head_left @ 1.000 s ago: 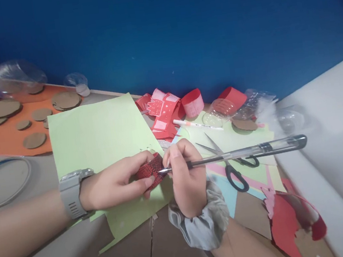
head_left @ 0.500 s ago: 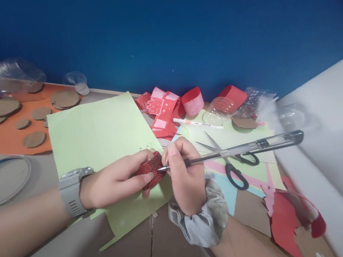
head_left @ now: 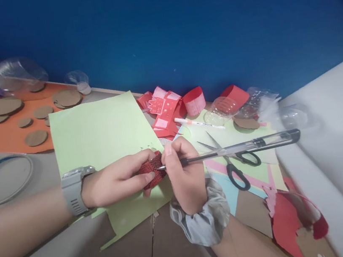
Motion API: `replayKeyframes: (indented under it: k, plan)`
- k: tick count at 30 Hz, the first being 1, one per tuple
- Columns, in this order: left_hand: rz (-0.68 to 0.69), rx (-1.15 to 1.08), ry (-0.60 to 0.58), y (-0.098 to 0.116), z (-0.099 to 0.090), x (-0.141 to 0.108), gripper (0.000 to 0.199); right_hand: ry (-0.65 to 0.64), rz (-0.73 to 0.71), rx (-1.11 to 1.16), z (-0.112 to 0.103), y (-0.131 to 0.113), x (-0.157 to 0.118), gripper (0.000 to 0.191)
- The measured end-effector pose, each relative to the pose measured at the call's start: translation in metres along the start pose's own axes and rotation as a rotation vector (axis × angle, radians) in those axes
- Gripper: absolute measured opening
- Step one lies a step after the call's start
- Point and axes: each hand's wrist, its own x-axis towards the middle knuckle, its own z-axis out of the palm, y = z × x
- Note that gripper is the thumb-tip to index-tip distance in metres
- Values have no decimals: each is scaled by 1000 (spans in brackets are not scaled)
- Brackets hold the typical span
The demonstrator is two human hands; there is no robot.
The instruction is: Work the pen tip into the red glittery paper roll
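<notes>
Red patterned material [head_left: 151, 165] is pinched by the left hand [head_left: 120, 176] above a green sheet [head_left: 98, 130]; a pen [head_left: 244, 147], gripped in the right hand's fingers [head_left: 172, 158], is pointed at it. Scissors [head_left: 228, 162] are partly crossed by the pen; a clear bottle [head_left: 15, 76] is laid sideways near cardboard discs [head_left: 5, 106].

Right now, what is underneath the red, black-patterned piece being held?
The left hand grips the red piece, with one of its fingers showing below; green paper shows around it. Whatever is directly underneath is covered.
</notes>
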Motion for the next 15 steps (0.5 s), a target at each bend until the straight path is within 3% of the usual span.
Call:
replayKeyframes:
  k: [15]
  plan:
    - [-16, -2, 10, 1, 0, 1, 10, -11, -17, -44, 0, -2, 0, 31]
